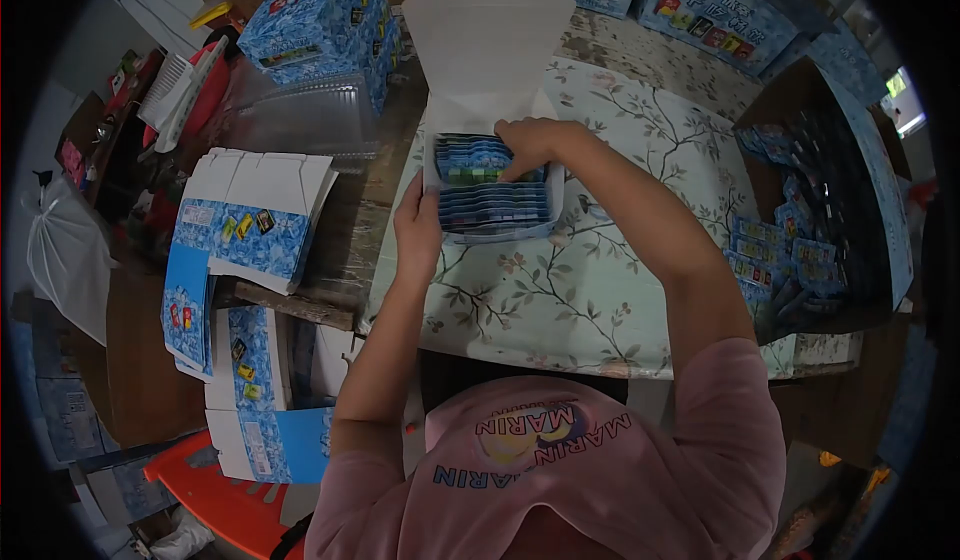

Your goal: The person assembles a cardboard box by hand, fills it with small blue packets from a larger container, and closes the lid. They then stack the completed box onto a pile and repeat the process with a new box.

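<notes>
- The white box (498,235) is set on the floral tablecloth (540,310), its lid (490,55) raised.
- Its left wall is held by the left hand (417,222).
- The far blue packets (470,155) inside are touched by the right hand (532,144), fingers slightly spread; whether any is gripped cannot be told.

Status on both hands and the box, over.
Left hand at box's left side. Right hand on the packets inside, grip unclear. Lid raised, not blocking the opening.
</notes>
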Available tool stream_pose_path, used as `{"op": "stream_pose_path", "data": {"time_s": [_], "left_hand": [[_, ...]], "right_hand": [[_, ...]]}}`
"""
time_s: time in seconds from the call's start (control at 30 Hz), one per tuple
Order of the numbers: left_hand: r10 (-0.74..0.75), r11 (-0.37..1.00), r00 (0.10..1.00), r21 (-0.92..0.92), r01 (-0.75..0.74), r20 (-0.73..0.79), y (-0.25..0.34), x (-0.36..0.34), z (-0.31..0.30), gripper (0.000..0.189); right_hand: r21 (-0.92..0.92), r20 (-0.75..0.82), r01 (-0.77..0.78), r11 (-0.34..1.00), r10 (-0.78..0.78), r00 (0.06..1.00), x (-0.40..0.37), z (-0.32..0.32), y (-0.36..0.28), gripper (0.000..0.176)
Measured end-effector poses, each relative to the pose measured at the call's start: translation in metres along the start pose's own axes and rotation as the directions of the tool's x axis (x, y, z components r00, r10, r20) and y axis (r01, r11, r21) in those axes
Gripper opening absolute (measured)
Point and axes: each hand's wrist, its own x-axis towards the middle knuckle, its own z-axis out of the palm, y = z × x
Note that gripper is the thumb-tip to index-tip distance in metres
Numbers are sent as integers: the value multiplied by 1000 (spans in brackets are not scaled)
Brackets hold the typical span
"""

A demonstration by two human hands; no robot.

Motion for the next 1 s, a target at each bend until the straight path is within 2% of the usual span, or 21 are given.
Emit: {"op": "stream_pose_path", "data": {"time_s": [0.03,0.1,0.17,0.23,0.33,0.43,0.5,0.53,0.57,0.6,0.63,0.67,0.7,0.73,0.77,0.8,0.83,0.87,0.9,0.93,1.0], "left_hand": [[2,1000,1000,-6,-2,-3,3,-3,4,38],[17,996,999,-91,-12,51,12,-11,13,42],[-3,994,1000,-113,5,26,6,-14,19,43],[-17,991,1000,-132,16,-4,5,-13,23,45],[-53,974,997,-222,38,-63,0,-13,22,46],[42,993,998,-109,-47,-42,-27,-8,6,44],[130,990,987,71,-124,-93,-45,-4,-13,44],[183,975,980,141,-171,-76,-53,-1,-4,44],[51,999,996,6,-51,-75,-17,-8,11,44],[-20,995,998,94,26,-55,-8,-9,8,45],[86,993,991,91,-77,-99,1,-19,20,45],[194,979,967,95,-180,-167,9,-28,28,46],[187,981,974,76,-178,-127,14,-35,33,46],[428,890,898,217,-401,-98,18,-41,38,46],[643,728,764,345,-592,-48,20,-48,42,46],[644,731,764,332,-596,-46,18,-56,46,46],[669,653,722,323,-685,177,16,-64,49,46],[662,571,638,287,-769,394,14,-71,55,46],[588,613,638,242,-753,496,5,-75,63,42],[595,609,627,227,-760,502,0,-77,76,42],[329,659,578,257,-707,747,-9,-84,98,39]], "right_hand": [[-6,1,0,1000,0,1000,6,-5,2,82],[220,-26,74,973,-70,997,19,-14,6,91],[266,18,68,961,-75,997,43,-15,1,90],[481,-43,90,872,-79,996,57,-14,-12,82],[328,44,137,935,-160,986,49,-9,-29,79],[311,101,157,937,-197,975,46,1,-30,78],[319,-151,209,924,-168,974,28,7,-29,76],[288,-340,273,918,-169,925,19,10,-25,66],[308,-567,378,873,-151,810,-4,10,-22,59],[274,-758,483,832,-122,641,-33,11,-16,51],[301,-760,409,861,-43,648,-70,20,2,51],[348,-817,413,841,56,574,-108,29,15,45],[375,-863,439,817,134,487,-142,38,27,40],[410,-861,299,862,257,439,-170,59,50,38],[444,-854,161,881,362,373,-196,90,82,36],[473,-848,0,881,456,270,-223,120,112,36],[456,-828,-277,845,518,215,-253,149,144,38],[457,-798,-512,727,590,126,-286,169,165,44],[420,-785,-682,599,616,57,-316,179,173,46],[372,-778,-818,438,628,-17,-343,187,181,49],[323,-790,-908,266,604,-104,-383,206,206,50]]}}
